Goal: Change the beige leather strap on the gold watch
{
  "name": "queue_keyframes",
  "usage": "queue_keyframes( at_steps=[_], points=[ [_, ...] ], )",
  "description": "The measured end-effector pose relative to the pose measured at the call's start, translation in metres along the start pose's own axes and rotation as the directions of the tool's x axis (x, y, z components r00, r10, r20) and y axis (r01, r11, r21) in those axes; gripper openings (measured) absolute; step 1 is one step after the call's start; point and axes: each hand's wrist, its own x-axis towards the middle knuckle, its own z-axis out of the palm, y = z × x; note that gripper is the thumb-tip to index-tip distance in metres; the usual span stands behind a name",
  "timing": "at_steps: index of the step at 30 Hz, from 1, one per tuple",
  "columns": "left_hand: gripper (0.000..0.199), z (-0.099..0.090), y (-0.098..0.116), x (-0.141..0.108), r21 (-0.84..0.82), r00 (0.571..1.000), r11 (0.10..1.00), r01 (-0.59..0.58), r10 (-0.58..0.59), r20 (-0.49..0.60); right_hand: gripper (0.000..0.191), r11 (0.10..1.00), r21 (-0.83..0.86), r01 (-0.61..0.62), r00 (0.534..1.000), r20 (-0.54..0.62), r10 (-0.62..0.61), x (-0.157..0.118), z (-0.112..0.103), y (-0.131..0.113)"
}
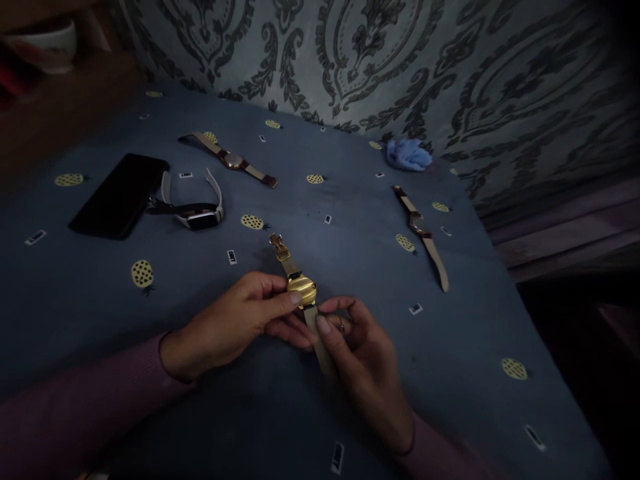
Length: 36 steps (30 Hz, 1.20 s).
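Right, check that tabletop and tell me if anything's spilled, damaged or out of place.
Only the crumpled blue bundle stands out: it sits balled up near the wall, while the nearest watch lies stretched out. I see no spill or clear damage, though the picture is dim.

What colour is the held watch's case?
The watch case is shiny gold; it shows best in the head view.

On the table, a smartwatch lies behind-left of the handheld watch, a phone farther left, a second watch farther behind. Behind-right of the handheld watch lies a third watch, with a wad farther behind.
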Motion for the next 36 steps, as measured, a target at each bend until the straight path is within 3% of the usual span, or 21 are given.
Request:
queue_keyframes(
  at_steps=[21,36],
  points=[
    [0.018,-0.0005,-0.0011,-0.0016,0.057,1.000,0.998,-0.003,0.002,0.015,0.028,1.000,0.003,0.014,1.000,0.019,-0.014,0.0003,0.0005,0.0013],
    [0.012,-0.0054,-0.0039,0.0035,0.115,0.997,0.991,0.061,-0.055,-0.057,0.027,0.999,-0.037,0.036,0.999,0.012,-0.035,0.0018,0.0045,0.0033]
  ],
)
